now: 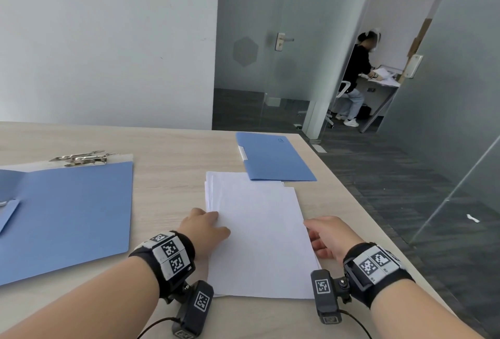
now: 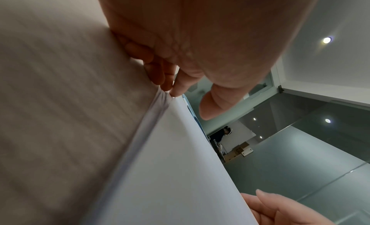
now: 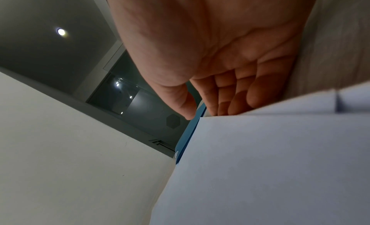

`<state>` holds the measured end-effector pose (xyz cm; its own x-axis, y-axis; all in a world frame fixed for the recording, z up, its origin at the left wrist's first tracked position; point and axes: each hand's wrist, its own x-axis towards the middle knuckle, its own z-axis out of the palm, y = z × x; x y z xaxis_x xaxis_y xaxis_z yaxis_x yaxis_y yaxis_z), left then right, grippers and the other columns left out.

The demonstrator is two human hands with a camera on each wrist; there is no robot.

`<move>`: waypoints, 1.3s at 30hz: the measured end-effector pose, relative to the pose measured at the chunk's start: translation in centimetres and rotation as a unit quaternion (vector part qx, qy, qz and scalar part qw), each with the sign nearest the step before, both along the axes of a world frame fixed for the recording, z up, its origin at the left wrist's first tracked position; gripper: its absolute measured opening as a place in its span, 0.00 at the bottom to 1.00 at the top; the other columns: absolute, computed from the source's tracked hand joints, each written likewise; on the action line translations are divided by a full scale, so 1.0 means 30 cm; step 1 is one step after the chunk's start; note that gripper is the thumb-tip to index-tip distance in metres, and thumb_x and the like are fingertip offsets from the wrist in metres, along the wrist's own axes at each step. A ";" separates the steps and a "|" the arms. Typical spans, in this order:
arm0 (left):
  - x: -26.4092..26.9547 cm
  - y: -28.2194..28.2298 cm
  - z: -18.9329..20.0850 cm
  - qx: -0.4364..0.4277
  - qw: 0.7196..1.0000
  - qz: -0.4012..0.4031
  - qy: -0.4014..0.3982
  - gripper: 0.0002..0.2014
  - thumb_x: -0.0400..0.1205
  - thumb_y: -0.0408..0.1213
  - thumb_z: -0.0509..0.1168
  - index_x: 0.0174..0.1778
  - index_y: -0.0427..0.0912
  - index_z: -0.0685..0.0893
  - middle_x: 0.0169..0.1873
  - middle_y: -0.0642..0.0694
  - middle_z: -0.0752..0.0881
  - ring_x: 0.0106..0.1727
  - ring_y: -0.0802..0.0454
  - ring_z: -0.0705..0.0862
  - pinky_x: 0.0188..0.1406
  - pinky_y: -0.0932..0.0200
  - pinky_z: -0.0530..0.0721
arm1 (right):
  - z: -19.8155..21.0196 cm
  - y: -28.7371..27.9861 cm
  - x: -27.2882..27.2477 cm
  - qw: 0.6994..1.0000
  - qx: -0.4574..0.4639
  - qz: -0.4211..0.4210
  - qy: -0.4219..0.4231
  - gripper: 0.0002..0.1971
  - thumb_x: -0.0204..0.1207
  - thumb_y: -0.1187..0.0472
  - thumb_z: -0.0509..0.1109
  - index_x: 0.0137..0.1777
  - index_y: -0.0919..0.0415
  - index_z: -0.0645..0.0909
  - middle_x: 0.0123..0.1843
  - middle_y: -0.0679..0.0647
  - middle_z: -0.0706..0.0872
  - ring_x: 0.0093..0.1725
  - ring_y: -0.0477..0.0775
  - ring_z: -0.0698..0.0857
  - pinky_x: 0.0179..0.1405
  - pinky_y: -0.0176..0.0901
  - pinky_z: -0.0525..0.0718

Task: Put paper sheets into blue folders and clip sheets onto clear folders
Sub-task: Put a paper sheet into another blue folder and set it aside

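At the near edge of the tabletop [image 1: 167,184], a stack of white paper sheets [image 1: 259,236] lies between two hands. Left hand [image 1: 204,226] pinches the stack's left edge in its grip; right hand [image 1: 328,236] tucks relaxed fingers [image 3: 238,101] under the right edge, its grip released. Beyond the sheets, touching their far corner, lies a closed blue folder [image 1: 273,157]. An open blue folder [image 1: 67,217] lies well left, metal clips [image 1: 82,159] behind it.

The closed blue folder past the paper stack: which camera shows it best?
The head view: the whole closed blue folder lies on the table. The right wrist view shows only a blue edge; the left wrist view shows a sliver.
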<state>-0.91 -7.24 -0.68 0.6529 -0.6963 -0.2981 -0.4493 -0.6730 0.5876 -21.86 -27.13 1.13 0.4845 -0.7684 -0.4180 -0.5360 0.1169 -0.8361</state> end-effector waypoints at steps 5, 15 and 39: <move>0.010 0.002 -0.008 0.012 1.000 -0.018 -0.009 0.29 0.70 0.60 0.60 0.65 0.51 0.79 0.63 0.48 0.71 0.70 0.42 0.73 0.70 0.49 0.75 | 0.000 -0.003 -0.004 1.000 -0.009 0.008 -0.027 0.09 0.82 0.65 0.67 0.49 0.70 0.87 0.42 0.60 0.92 0.38 0.59 0.90 0.42 0.48 0.85; 0.006 -0.007 -0.004 0.015 1.000 -0.014 -0.004 0.25 0.77 0.55 0.62 0.72 0.58 0.78 0.65 0.49 0.69 0.73 0.44 0.70 0.75 0.52 0.69 | -0.028 -0.030 -0.001 0.999 -0.021 -0.003 -0.028 0.03 0.79 0.68 0.72 0.47 0.69 0.86 0.46 0.66 0.92 0.44 0.65 0.90 0.47 0.54 0.87; -0.017 -0.012 0.142 -0.304 0.933 0.056 0.183 0.12 0.84 0.46 0.64 0.62 0.53 0.85 0.51 0.53 0.92 0.52 0.47 0.89 0.46 0.53 0.83 | 0.059 -0.032 -0.117 0.975 -0.057 -0.005 -0.213 0.07 0.83 0.69 0.67 0.51 0.66 0.87 0.50 0.66 0.94 0.45 0.63 0.91 0.53 0.59 0.88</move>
